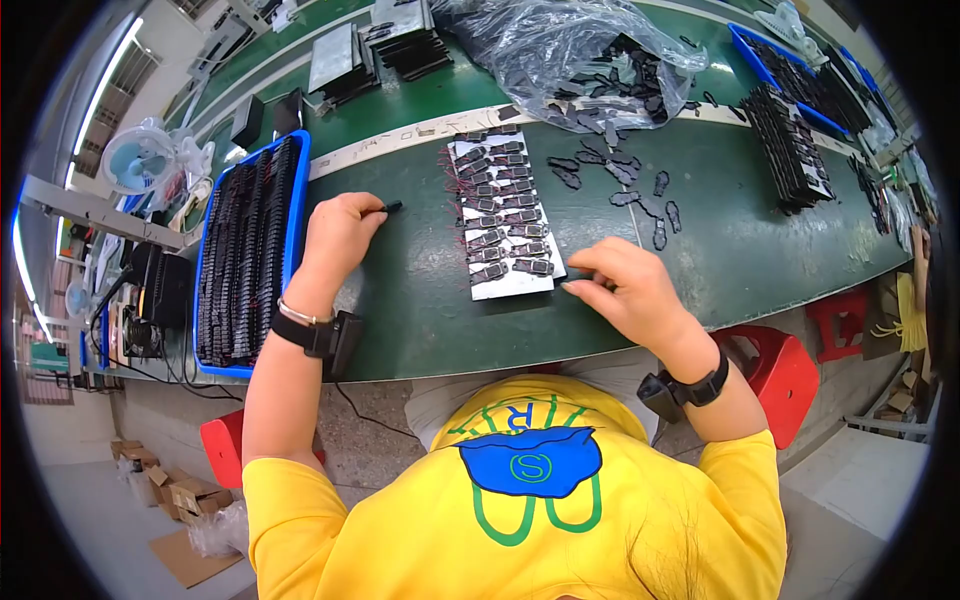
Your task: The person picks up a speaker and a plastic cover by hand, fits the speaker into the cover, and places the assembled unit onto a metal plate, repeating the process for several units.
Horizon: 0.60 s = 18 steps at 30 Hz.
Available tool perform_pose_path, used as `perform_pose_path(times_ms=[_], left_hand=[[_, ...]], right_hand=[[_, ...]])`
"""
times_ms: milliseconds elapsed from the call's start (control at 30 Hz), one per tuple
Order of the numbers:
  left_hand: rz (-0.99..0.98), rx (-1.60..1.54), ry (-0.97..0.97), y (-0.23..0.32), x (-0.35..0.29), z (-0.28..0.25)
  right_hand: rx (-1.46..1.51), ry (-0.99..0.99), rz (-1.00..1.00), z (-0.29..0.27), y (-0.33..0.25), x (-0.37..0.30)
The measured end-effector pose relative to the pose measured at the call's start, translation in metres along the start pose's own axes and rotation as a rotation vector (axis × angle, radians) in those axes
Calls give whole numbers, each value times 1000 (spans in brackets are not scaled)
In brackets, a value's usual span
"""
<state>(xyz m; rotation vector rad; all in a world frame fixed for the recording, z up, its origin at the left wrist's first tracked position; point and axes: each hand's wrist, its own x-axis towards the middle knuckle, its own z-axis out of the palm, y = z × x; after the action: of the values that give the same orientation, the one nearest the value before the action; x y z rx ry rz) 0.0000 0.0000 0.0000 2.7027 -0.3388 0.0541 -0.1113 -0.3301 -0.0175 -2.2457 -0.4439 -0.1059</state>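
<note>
My left hand (343, 232) is closed in a pinch on a small black plastic part (393, 207), just right of a blue tray. My right hand (632, 290) is at the near right corner of a white board (512, 286). Its thumb and fingers are pinched close to a dark piece (572, 279) at that corner, mostly hidden by the fingers. Two columns of small black assemblies (532, 267) lie on the board, with thin red wires (455, 185) along its left side.
The blue tray (300, 185) holds rows of black parts (250, 250). Loose black pieces (660, 235) lie right of the board, near a clear plastic bag (500, 50). Stacked boards (785, 150) stand farther right. Red stools (785, 385) are by the green table (420, 320).
</note>
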Motion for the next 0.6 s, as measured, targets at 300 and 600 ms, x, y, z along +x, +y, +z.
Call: perform_pose_path(times_ms=[300, 600], left_hand=[[98, 121, 73, -12, 16, 7], [366, -383, 42, 75, -71, -1]], right_hand=[[-130, 179, -236, 19, -6, 16], [-69, 168, -218, 17, -9, 4]])
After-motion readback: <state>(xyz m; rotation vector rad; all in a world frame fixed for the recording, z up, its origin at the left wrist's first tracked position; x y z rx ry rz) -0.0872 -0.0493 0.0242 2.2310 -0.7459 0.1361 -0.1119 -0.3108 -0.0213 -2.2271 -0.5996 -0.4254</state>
